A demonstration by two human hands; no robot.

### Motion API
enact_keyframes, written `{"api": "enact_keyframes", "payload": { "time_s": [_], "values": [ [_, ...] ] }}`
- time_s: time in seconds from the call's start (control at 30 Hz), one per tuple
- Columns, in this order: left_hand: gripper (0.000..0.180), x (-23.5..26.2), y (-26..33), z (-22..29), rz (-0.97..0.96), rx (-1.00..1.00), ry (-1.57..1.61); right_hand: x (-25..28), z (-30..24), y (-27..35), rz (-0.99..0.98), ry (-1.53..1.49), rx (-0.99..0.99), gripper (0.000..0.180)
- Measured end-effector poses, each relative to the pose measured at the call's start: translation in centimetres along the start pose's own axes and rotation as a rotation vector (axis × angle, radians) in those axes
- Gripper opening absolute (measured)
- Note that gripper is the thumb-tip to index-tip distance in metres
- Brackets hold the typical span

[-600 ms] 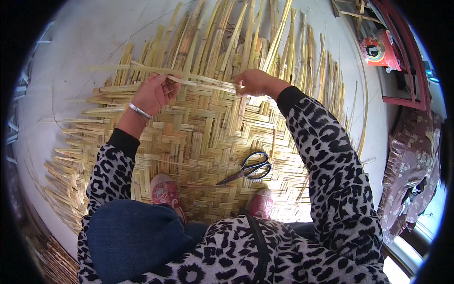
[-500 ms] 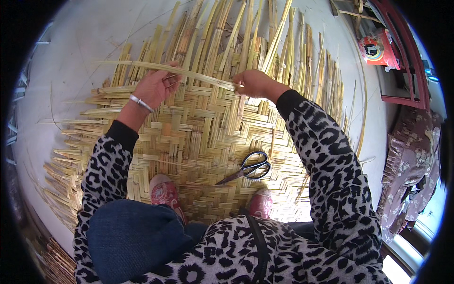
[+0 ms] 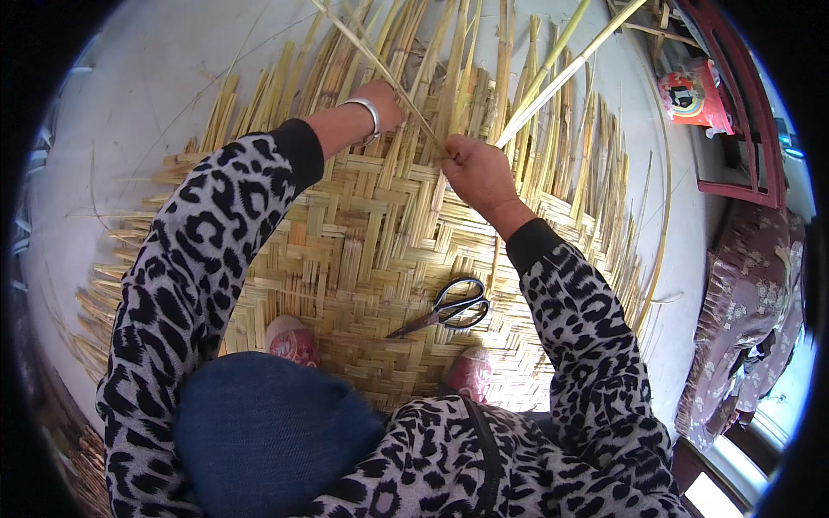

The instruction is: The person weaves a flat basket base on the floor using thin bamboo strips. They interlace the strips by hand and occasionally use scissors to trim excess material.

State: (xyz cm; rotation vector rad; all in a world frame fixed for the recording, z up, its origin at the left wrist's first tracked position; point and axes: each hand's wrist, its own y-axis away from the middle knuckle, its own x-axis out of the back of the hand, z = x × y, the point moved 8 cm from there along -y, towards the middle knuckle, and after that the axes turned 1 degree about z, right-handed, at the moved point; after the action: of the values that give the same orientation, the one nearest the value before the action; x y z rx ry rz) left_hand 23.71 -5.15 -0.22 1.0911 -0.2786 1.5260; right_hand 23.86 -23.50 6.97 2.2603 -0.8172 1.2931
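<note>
A half-woven mat of flat reed strips lies on the floor under me, its loose ends fanning out at the far side and left. Near its far woven edge, my right hand is closed in a pinch on the end of a narrow reed strip, which slants up to the far left. My left hand, with a silver bracelet at the wrist, is over the far upright strips beside that narrow strip. Its fingers curl downward, and what they grip is hidden. Dark-handled scissors rest on the mat nearer to me.
Pale strips slant to the far right from behind my right hand. My pink shoes stand on the mat. To the right are a red package, a dark red frame and a flowered cloth.
The held strip has swung from nearly level to a steep slant toward the far left. My left hand has moved right and away from me; my right hand has shifted slightly. Pale strips lean farther right.
</note>
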Motion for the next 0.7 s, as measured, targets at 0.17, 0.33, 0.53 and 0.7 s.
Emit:
{"api": "enact_keyframes", "payload": {
  "time_s": [0.17, 0.33, 0.53, 0.7],
  "values": [
    [0.018, -2.8, 0.5, -1.1, -0.240, 0.155, 0.592, 0.1, 0.0, 0.5, 0.021, -0.022, -0.015, 0.012],
    [0.022, -2.9, 1.1, -1.8, -0.357, -0.003, 0.744, 0.0, -0.4, 0.6, -0.055, 0.005, 0.064, 0.013],
    [0.026, -2.9, 2.4, -2.9, -0.388, 0.003, 0.969, -0.6, -0.6, -0.6, -0.278, 0.112, 0.103, 0.022],
    [0.035, -2.5, 2.4, -2.6, -0.253, -0.101, 0.815, -1.2, -1.2, -3.4, -0.244, -0.159, 0.183, 0.030]
  ]
}}
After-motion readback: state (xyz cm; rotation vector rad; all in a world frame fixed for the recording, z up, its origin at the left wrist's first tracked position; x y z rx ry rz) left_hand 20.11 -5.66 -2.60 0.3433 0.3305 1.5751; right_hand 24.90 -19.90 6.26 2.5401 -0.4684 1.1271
